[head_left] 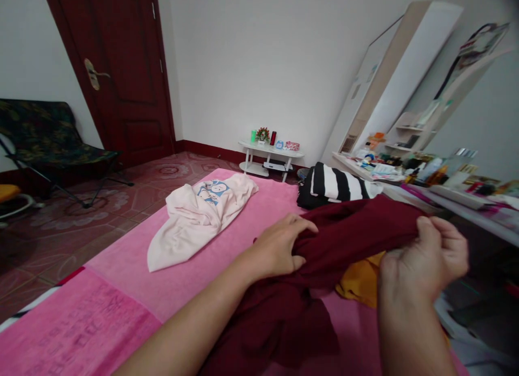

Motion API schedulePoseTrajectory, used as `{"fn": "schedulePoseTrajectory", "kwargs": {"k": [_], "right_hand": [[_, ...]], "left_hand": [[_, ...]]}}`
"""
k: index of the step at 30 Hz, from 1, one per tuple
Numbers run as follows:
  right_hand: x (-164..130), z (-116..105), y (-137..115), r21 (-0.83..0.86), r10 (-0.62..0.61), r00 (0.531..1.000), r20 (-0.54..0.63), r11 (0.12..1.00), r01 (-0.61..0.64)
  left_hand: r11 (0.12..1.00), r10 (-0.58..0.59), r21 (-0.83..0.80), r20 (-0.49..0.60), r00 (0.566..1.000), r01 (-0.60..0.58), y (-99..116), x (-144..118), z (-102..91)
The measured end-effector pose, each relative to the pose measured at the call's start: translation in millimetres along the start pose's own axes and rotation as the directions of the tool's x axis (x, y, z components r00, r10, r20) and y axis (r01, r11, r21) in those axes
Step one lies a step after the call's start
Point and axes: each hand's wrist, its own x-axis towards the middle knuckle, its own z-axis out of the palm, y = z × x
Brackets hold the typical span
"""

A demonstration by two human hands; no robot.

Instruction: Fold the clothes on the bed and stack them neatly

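Observation:
A dark red garment [357,233] stretches between my two hands, and its lower part hangs down onto the pink bed cover. My left hand [279,246] grips the cloth near its middle, thumb and fingers curved around a gathered fold. At the garment's far right end, my right hand [430,252] pinches the edge between thumb and fingers, holding it raised. Part of a mustard yellow cloth [360,281] shows beneath, beside my right wrist. To the left lies a crumpled cream garment [198,214] with a blue cartoon print. What kind of garment the red one is cannot be made out.
Folded black-and-white striped clothing [336,184] lies at the far right of the pink cover [121,268]. A cluttered dressing table [466,197] runs along the right. A small white table [271,152] stands by the wall, a folding chair [57,143] near the door [117,68].

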Motion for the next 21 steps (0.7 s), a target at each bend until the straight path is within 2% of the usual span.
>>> {"fn": "schedulePoseTrajectory", "kwargs": {"k": [1,2,4,6,8,11,14,16,19,21], "right_hand": [[1,0,-7,0.01,-0.062,0.997,-0.052,0.998,0.063],[-1,1,-14,-0.007,-0.112,0.992,-0.053,0.994,0.112],[-9,3,-25,-0.091,-0.201,0.979,0.014,0.975,0.202],[-20,5,-35,-0.168,-0.309,0.949,0.061,0.934,0.315],[-27,6,-42,-0.212,-0.394,0.914,0.102,0.889,0.407],[-27,3,-47,-0.22,-0.441,0.884,0.156,0.857,0.466],[-16,-4,-45,-0.17,-0.476,0.868,0.139,0.852,0.495],[-7,-8,-44,-0.105,-0.514,0.855,0.077,0.848,0.519],[-3,-7,-55,-0.053,-0.533,0.846,0.014,0.844,0.533],[-5,-4,-70,-0.108,-0.468,0.883,0.033,0.877,0.469]], "left_hand": [[0.999,-0.041,0.003,-0.018,0.999,0.041,-4,-1,-2.1],[0.997,-0.08,0.001,0.005,0.997,0.08,-8,-2,-3.7],[0.988,-0.148,-0.028,0.15,0.978,0.154,-15,-5,-5.3],[0.974,-0.179,-0.081,0.299,0.937,0.212,-18,-10,-6.3],[0.962,-0.18,-0.132,0.36,0.916,0.241,-16,-16,-9.5],[0.951,-0.198,-0.163,0.331,0.923,0.263,-3,-32,-20.0],[0.943,-0.257,-0.129,0.296,0.92,0.306,5,-59,-26.9],[0.911,-0.369,-0.081,0.278,0.887,0.405,2,-81,-24.2],[0.825,-0.532,-0.052,0.268,0.804,0.563,-13,-108,-20.1],[0.811,-0.556,-0.062,0.227,0.8,0.581,-21,-114,-31.4]]}}
